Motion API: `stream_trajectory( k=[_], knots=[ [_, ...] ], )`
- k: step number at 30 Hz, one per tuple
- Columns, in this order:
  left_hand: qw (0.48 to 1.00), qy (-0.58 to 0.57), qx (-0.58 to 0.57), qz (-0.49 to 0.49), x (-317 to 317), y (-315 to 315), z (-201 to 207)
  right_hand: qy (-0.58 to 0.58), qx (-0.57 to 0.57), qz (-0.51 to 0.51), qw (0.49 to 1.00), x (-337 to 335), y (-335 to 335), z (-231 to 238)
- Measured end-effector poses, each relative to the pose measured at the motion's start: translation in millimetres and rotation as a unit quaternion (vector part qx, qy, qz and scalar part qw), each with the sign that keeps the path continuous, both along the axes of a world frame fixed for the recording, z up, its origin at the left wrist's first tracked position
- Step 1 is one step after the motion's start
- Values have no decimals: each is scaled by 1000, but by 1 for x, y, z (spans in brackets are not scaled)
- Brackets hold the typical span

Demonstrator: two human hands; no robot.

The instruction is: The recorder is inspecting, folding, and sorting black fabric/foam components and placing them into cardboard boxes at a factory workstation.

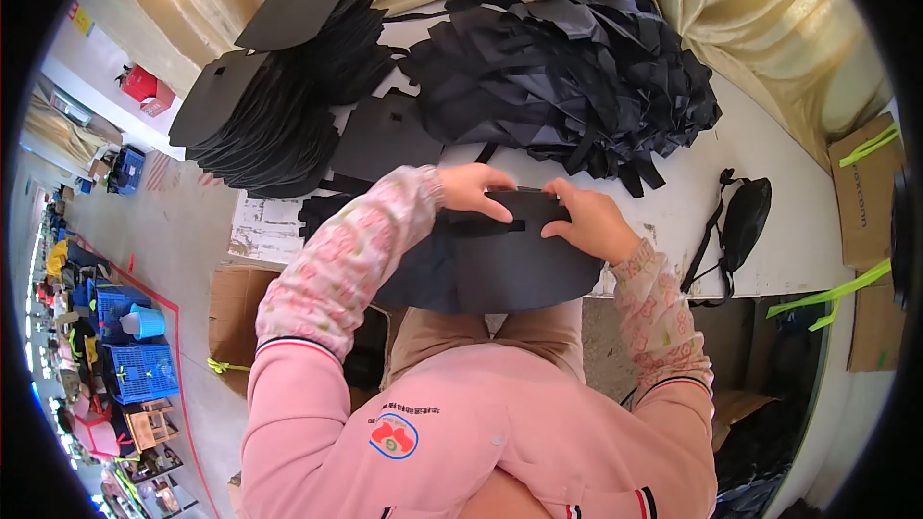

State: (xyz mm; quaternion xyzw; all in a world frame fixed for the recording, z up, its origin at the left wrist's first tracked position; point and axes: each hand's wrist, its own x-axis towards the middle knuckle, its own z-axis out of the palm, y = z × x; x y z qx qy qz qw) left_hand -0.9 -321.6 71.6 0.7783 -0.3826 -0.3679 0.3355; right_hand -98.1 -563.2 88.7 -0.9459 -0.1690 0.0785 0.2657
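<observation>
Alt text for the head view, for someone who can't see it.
A person's left hand and right hand hold a black panel over the near edge of a white table. Beyond it are stacked black panels at left and a black fabric heap at right, with a black pouch farther right.

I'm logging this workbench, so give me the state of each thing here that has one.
Black panel, held near its slot by left hand and right hand
Stacked panels, piled, leaning
Black fabric pieces, loosely heaped
Black pouch, lying apart, strap loose; closure unclear
Curtain, hanging in folds
</observation>
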Motion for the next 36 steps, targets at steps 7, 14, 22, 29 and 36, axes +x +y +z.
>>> stream_trajectory(
  k=[7,14,22,29,36],
  knots=[
    [978,203,9,-39,14,-29,-22,-113,-45,-21,992,-15,4,-2],
    [976,216,-12,-35,8,-28,-12,-192,-85,-37,977,-27,13,-9],
    [967,240,21,-81,6,-29,-13,-194,-122,-53,972,-34,25,-14],
    [996,88,-24,-22,10,-32,-17,-188,-127,-84,970,-29,24,-16],
    [897,-433,-79,-35,-58,-28,-20,-155,-107,-130,973,-3,-14,-39]
  ],
)
